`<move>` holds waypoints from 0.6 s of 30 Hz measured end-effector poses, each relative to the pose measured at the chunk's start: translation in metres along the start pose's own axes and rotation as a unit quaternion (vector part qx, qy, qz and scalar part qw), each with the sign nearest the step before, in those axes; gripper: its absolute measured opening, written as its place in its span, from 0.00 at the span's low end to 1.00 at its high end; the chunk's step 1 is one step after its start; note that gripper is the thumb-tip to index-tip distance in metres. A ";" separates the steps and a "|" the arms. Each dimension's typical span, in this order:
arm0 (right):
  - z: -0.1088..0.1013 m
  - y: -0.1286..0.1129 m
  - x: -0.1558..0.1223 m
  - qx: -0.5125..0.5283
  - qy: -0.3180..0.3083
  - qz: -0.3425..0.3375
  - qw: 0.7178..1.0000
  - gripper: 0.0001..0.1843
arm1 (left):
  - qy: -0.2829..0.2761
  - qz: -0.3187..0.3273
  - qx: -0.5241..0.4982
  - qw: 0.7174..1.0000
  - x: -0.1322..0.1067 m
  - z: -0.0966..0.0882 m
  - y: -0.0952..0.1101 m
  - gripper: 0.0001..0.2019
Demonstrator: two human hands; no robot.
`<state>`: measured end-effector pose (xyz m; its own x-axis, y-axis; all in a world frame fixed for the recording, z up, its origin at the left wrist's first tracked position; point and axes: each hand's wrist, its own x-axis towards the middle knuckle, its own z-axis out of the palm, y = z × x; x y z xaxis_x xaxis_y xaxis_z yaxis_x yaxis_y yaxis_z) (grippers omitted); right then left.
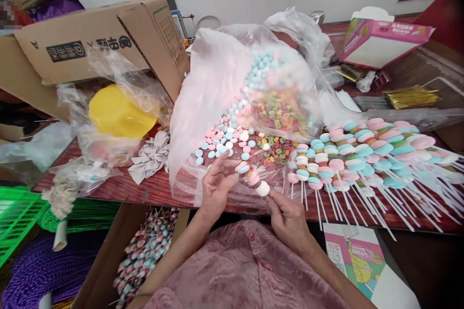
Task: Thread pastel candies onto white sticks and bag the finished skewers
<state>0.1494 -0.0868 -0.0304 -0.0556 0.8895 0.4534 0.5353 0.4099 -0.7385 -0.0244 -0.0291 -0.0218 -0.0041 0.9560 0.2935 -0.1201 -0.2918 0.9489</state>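
My right hand (286, 215) pinches a candy skewer (253, 178), a thin stick threaded with pink, blue and white round candies. My left hand (216, 186) has its fingers curled at the skewer's far tip, touching the top candy. Both hands hover over the front edge of a large clear plastic bag (217, 87) that is spread open on the table. Loose pink, blue and white candies (221, 142) and coloured ring candies (277, 147) lie in the bag.
Several finished candy skewers (362, 159) lie in a row on the red wooden table (145, 188) at right. A cardboard box (90, 43) and yellow tub (118, 112) stand at left. A carton of wrapped skewers (145, 251) sits below. A pink box (384, 41) stands far right.
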 end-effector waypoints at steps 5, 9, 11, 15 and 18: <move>0.001 0.004 -0.002 -0.002 0.007 -0.013 1.000 0.14 | -0.027 -0.017 0.113 0.993 0.003 0.003 0.008 0.10; 0.001 -0.005 -0.003 0.009 -0.026 0.024 0.999 0.15 | -0.035 0.027 0.144 0.989 0.000 0.013 0.007 0.10; -0.003 -0.010 -0.001 -0.017 -0.031 0.022 0.999 0.15 | -0.022 0.011 0.121 0.992 -0.001 0.020 0.003 0.10; -0.043 -0.011 0.006 -0.136 0.001 0.006 0.991 0.19 | 0.007 -0.092 -0.032 0.995 0.002 0.029 0.002 0.17; -0.107 -0.002 0.019 -0.275 0.147 -0.011 0.950 0.15 | 0.032 -0.138 -0.082 0.987 0.006 0.021 0.004 0.23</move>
<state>0.2375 -0.0920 0.0327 0.1233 0.7541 0.6451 0.9005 0.1881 -0.3920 -0.0038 -0.0248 -0.0139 -0.0115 0.9998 0.0135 -0.2836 -0.0162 0.9588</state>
